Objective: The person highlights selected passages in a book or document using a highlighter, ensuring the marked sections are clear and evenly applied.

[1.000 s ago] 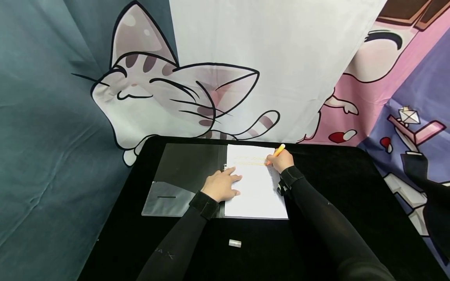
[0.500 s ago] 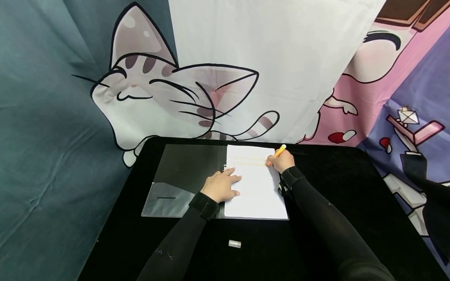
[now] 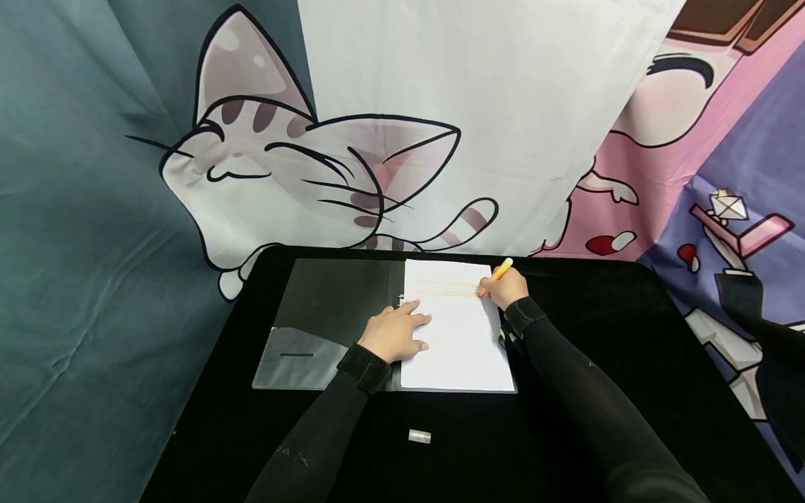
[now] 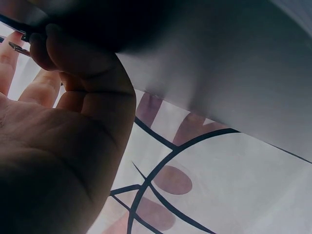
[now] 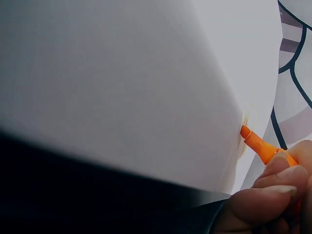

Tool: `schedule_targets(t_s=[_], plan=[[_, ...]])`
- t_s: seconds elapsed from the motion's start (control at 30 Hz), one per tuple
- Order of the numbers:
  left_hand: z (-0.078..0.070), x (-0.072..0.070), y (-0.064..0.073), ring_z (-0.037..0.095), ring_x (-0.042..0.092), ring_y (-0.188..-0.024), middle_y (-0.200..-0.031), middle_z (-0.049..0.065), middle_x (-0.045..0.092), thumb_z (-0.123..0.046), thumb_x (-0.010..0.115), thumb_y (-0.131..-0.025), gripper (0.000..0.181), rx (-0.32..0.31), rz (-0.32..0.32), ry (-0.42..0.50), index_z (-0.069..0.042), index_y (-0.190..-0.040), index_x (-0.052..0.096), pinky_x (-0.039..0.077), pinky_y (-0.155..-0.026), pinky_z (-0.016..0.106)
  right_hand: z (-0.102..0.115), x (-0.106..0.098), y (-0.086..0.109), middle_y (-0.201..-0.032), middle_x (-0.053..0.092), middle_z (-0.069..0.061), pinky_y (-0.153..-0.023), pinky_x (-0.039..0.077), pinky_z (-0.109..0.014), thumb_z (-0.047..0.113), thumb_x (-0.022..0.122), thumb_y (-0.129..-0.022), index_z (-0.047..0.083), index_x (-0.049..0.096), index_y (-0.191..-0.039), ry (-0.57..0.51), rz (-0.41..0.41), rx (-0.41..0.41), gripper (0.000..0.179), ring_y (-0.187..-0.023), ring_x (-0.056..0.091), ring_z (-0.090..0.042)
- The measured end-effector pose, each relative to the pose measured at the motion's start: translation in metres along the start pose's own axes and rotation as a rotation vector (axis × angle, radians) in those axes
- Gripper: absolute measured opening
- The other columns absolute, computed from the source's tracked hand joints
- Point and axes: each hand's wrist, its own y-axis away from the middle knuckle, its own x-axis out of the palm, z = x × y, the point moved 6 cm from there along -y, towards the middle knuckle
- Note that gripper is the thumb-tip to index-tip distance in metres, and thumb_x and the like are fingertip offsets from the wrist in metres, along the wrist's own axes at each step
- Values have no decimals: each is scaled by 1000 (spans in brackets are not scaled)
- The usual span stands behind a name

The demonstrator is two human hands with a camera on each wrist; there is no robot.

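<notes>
Right hand (image 3: pixel 506 288): it has slid slightly outward since the earlier frame, together with the marker (image 3: pixel 504 266), which thumb and fingers pinch; the tip is nearer to the right edge of the paper. For the line marking, this seems to mean the stroke has come close to that margin.
Cloth backdrop (image 3: pixel 534 126): it hangs beyond both hands, with cartoon print.
Black table (image 3: pixel 597 314): it lies under both hands and everything between them.
Folder (image 3: pixel 339 286): it is laid open, its dark cover left of the left hand.
Paper (image 3: pixel 459 356): it is between the hands, under the left fingers.
Left hand (image 3: pixel 391 333): it rests with spread fingers on the inner edge, same place as before; one fingertip is just below the lines, and I think it may stand in the way there.
Yellow lines (image 3: pixel 448 288): they run from above this fingertip towards the marker.
Pale cylinder (image 3: pixel 419 436): it lies nearer to the body than both hands, touched by neither.
</notes>
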Motion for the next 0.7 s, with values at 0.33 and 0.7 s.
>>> schedule_targets(t_s=[0.33, 0.7], plan=[[1, 0, 0, 37, 67, -140, -184, -3, 44, -51, 82, -103, 61, -2, -1, -3, -40, -161, 65, 63, -106, 60, -6, -1, -5, -65, 70, -1, -55, 54, -34, 29, 79, -94, 17, 63, -75, 0, -2, -23, 28, -63, 66, -23], [1, 0, 0, 39, 65, -145, -185, -4, 43, -52, 81, -103, 62, 4, 4, -1, -41, -162, 64, 62, -107, 63, -17, 1, -15, -64, 71, -2, -54, 54, -35, 28, 79, -96, 16, 64, -78, -31, 29, 4, 26, -61, 66, -23]])
